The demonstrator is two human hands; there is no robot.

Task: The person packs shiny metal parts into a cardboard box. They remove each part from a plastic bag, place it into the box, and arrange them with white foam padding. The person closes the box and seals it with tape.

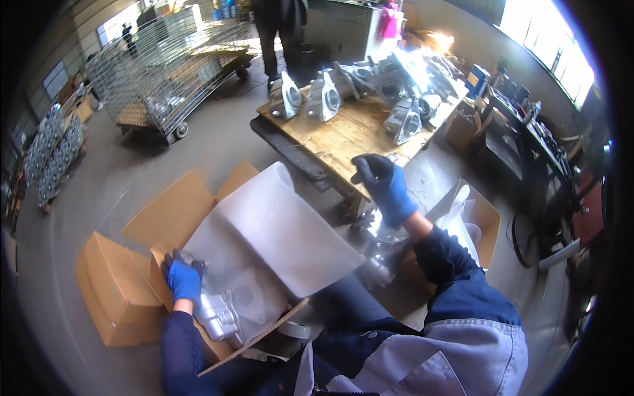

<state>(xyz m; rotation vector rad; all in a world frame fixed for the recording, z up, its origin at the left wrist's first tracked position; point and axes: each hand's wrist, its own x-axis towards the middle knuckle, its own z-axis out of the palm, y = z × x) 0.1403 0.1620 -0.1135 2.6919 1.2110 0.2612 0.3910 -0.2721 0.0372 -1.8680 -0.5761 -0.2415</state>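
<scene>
My left hand (183, 277), in a blue glove with dark fingers, reaches into an open cardboard box (158, 259) in front of me. Its fingers are apart, beside a silver metal casting (218, 315) and the left edge of a translucent white foam sheet (277, 224). Under part of the sheet, another casting shows dimly. The sheet spreads over the box, its right side hanging past the box wall. My right hand (384, 188), gloved alike, is raised near the table's front corner. Its fingers are bent and apart from the thumb, with nothing visible between them.
Several metal castings (323, 97) stand on a wooden-topped table (323, 142) ahead. Another box (485, 228) with white sheets sits at right; a closed carton (112, 290) is at left. Farther off are a wire-mesh cart (172, 79), stacked metal parts (53, 155) and a standing person (279, 33).
</scene>
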